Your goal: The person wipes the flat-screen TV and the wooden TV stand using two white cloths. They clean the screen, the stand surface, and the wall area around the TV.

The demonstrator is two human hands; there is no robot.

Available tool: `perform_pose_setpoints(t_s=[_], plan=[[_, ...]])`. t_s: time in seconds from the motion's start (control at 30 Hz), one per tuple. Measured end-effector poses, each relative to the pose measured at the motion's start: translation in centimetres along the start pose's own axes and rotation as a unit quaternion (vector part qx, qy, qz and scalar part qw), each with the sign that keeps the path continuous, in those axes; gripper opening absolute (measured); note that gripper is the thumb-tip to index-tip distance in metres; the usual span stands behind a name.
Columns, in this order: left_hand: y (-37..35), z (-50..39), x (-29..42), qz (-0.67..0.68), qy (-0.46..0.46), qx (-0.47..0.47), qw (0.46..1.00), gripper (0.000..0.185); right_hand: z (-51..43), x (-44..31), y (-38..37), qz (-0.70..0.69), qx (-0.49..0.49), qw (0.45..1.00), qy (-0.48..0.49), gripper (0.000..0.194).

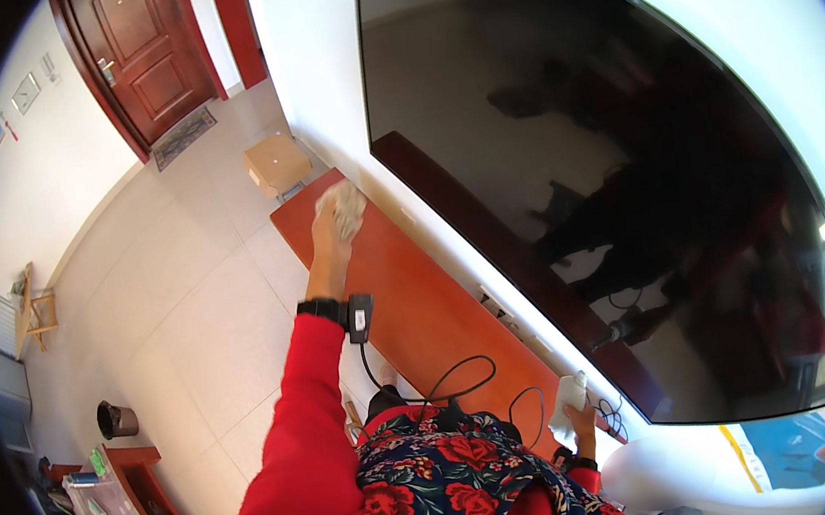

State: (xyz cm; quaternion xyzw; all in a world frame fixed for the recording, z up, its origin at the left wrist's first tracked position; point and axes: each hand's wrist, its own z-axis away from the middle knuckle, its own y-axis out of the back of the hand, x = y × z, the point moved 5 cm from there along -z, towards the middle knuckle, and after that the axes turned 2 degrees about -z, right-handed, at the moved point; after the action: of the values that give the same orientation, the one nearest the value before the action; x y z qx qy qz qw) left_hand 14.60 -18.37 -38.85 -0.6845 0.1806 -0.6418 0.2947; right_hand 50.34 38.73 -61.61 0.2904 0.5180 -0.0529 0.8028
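Observation:
My left hand (pixel 326 225) reaches out to the far end of a reddish-brown wooden TV cabinet (pixel 418 310). Bunched in its fingers is a pale cloth (pixel 349 207), which lies against the cabinet top. Close to my body at the right, my right hand (pixel 582 418) grips a whitish bottle (pixel 568 401) over the near end of the cabinet. A black strap with a small box (pixel 360 319) sits on my left wrist, and a black cable (pixel 461 364) loops from it across the cabinet top towards me.
A large dark TV screen (pixel 601 185) hangs on the wall beside the cabinet. Beyond its far end stands a cardboard box (pixel 278 162). Wall sockets (pixel 500 314) and loose cables (pixel 610 418) lie along the wall side. A wastebasket (pixel 117 420) is on the tiled floor at left.

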Motion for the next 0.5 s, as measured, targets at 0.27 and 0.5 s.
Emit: perform_pose_setpoints(t_s=[0.27, 0.5], plan=[[19.8, 9.1, -7.3, 0.108, 0.138, 0.295, 0.939, 0.030, -2.3, -5.0, -2.3, 0.059, -0.055, 0.997, 0.000, 0.048], [20.9, 10.8, -6.1, 0.128, 0.133, 0.273, 0.944, 0.033, -2.3, -6.7, -5.1, 0.115, -0.113, 0.987, 0.020, 0.049]])
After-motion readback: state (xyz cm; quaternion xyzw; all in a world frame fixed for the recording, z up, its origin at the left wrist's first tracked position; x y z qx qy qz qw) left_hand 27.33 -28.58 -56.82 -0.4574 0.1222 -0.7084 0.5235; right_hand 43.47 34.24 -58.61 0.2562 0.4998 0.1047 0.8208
